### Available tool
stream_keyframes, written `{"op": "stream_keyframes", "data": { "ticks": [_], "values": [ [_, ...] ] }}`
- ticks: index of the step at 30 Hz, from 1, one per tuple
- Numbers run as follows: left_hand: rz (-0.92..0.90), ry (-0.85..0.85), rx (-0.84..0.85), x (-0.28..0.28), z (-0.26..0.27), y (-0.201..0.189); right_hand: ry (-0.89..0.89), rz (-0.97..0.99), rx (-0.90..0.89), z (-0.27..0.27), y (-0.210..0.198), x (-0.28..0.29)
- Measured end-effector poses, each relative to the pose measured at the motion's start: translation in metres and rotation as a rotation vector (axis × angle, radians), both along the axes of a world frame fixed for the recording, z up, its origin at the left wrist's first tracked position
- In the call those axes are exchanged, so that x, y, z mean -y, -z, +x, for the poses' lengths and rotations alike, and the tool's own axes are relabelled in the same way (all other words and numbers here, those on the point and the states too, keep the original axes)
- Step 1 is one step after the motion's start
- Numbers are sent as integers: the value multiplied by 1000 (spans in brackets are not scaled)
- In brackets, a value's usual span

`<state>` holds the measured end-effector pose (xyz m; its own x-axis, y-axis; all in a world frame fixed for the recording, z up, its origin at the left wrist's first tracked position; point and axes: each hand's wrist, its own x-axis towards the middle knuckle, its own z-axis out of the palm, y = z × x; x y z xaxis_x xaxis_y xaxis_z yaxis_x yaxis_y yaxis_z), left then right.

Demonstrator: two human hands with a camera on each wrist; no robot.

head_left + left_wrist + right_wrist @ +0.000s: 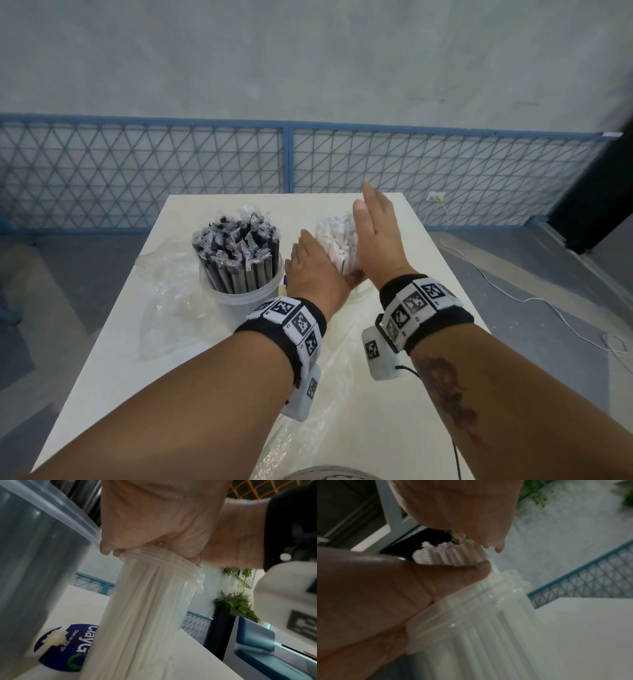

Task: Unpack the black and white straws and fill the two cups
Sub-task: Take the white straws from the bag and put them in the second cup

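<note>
A clear cup [246, 294] packed with wrapped black straws [236, 253] stands left of centre on the white table [113, 377]. Right of it, a second clear cup [154, 601] [488, 615] holds a bundle of white straws [335, 236] [447, 555]. My left hand [315, 270] [154, 517] lies flat against the bundle's left side. On the bundle's right side is my right hand [376, 236] [457, 507], its fingers straight and pointing away. In the head view the hands hide most of the white straws' cup.
Crumpled clear plastic wrapping [164, 294] lies left of the black straws' cup, and more [342, 383] lies near the front between my forearms. A blue round sticker [68, 646] sits on the table between the cups. A blue mesh fence [287, 161] runs behind the table.
</note>
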<state>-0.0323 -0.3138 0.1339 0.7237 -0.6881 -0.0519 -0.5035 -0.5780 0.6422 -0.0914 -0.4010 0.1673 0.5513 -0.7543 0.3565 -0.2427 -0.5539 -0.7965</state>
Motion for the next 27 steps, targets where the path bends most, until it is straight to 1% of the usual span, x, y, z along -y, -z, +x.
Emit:
{"op": "stream_keyframes", "data": {
  "ticks": [1, 3, 4, 5, 7, 9, 10, 11, 12, 13, 14, 15, 16, 17, 18, 19, 20, 21, 23, 24, 25, 27],
  "values": [
    [13, 11, -19, 2, 2, 4, -71, -112, -78, 2, -4, -3],
    [27, 47, 31, 5, 6, 11, -193, -325, -461, 8, -5, -7],
    [17, 63, 53, 5, 7, 13, -199, -354, -613, 10, -5, -7],
    [1, 80, 46, 2, 7, 13, -175, -359, -667, 11, -5, -6],
    [-88, 100, -72, -9, 5, 13, -128, -360, -657, 10, -6, -3],
    [-219, 98, -169, -22, 2, 15, -162, -325, -677, 6, -11, -2],
    [-246, 104, -173, -30, -1, 18, -184, -248, -615, 4, -14, -1],
    [-250, 113, -157, -37, -4, 23, -164, -155, -464, 0, -15, 1],
    [-243, 118, -131, -45, -6, 28, -96, -50, -237, -6, -14, 3],
    [-233, 125, -112, -54, -7, 35, 18, 74, 0, -14, -10, 6],
    [-224, 140, -102, -62, -7, 41, 155, 187, 189, -23, -4, 9],
    [-227, 158, -90, -70, -6, 48, 294, 278, 254, -33, 7, 12],
    [-233, 178, -75, -79, -6, 53, 395, 338, 159, -43, 22, 15],
    [-231, 196, -52, -86, -6, 59, 414, 383, -54, -54, 38, 13],
    [-202, 213, -21, -92, -5, 62, 361, 431, -282, -63, 56, 8],
    [-136, 228, 11, -97, -5, 67, 262, 475, -470, -69, 72, -1],
    [-53, 245, 2, -101, -6, 71, 143, 522, -599, -74, 88, -14],
    [47, 246, -60, -104, -5, 75, 46, 576, -678, -76, 96, -30],
    [242, 239, -280, -106, -4, 82, -74, 619, -760, -77, 105, -59],
    [313, 263, -359, -105, -3, 84, -121, 623, -751, -77, 106, -70],
    [371, 297, -386, -103, -2, 85, -149, 635, -704, -77, 104, -77],
    [427, 347, -387, -100, 3, 84, -192, 678, -567, -80, 92, -84]
  ]
}}
